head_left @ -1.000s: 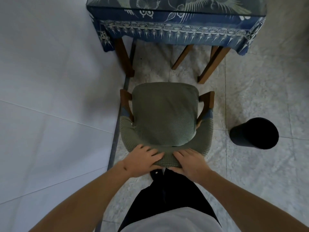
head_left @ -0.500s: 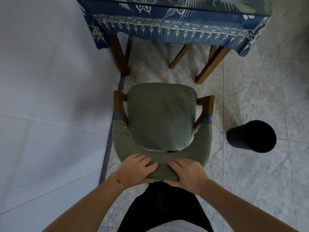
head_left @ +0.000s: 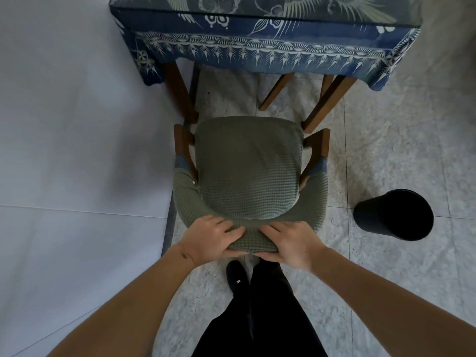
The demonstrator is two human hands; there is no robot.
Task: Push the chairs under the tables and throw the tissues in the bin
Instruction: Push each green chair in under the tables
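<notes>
Two big surfaces fill the view: a pale wall (head_left: 77,155) from 7 to 11 o'clock and a speckled tile floor (head_left: 386,140) on the other side. At 12 o'clock is the tabletop (head_left: 270,6), covered w/ a blue patterned cloth (head_left: 257,50) that hangs over its near edge; brown wooden legs (head_left: 180,94) show under the cloth. In the centre stands the chair (head_left: 247,171), green knitted cover, wooden arms at both sides. Its front edge is near the table legs but the seat is not yet under the tabletop. At 3 o'clock a black bin (head_left: 394,215) stands on the floor, well apart from the chair, opening dark; inside cannot be seen. At 6 o'clock are the person's black trousers (head_left: 257,318) and one black shoe (head_left: 237,276).

Left hand (head_left: 208,238) grips the top of the chair back, fingers curled over the fabric, thumb below. Right hand (head_left: 293,243) does the same just beside it, approx. at the middle of the backrest.
</notes>
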